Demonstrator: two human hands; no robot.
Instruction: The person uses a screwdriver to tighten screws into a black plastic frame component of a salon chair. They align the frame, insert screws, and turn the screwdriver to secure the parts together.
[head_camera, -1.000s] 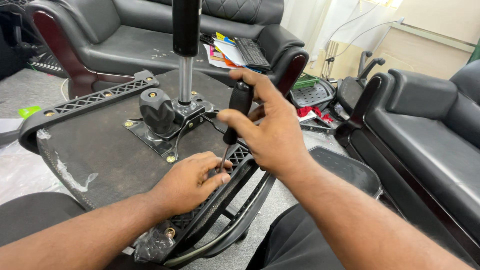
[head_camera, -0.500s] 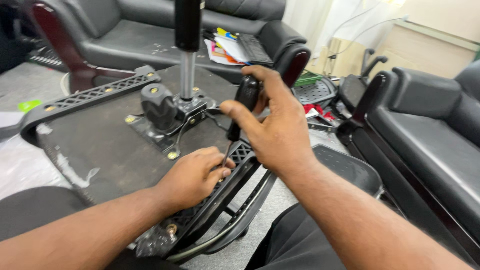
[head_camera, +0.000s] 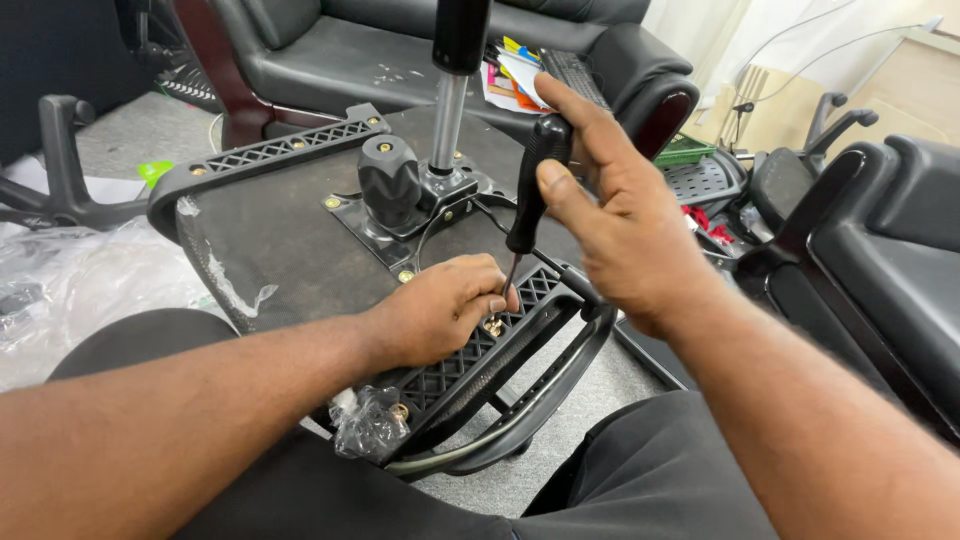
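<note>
Black armchairs (head_camera: 330, 60) surround an upturned chair seat (head_camera: 290, 250); left hand (head_camera: 440, 310) pinches a screw (head_camera: 493, 325), right hand (head_camera: 610, 220) grips a screwdriver (head_camera: 530, 190); next comes careful turning.

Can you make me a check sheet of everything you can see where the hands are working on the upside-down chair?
Surface: upturned chair seat underside, dark, with a pale scuffed strip near its left edge.
Job's things: black-handled screwdriver, tip down at a brass screw on the lattice armrest bracket.
Clutter: clear plastic wrap at the bracket's near end; papers on a sofa.
Grips: left hand pinches beside the screw; right hand holds the screwdriver handle.
Cables: a thin black cable by the centre plate.
Surroundings: black sofas, another chair base.
</note>
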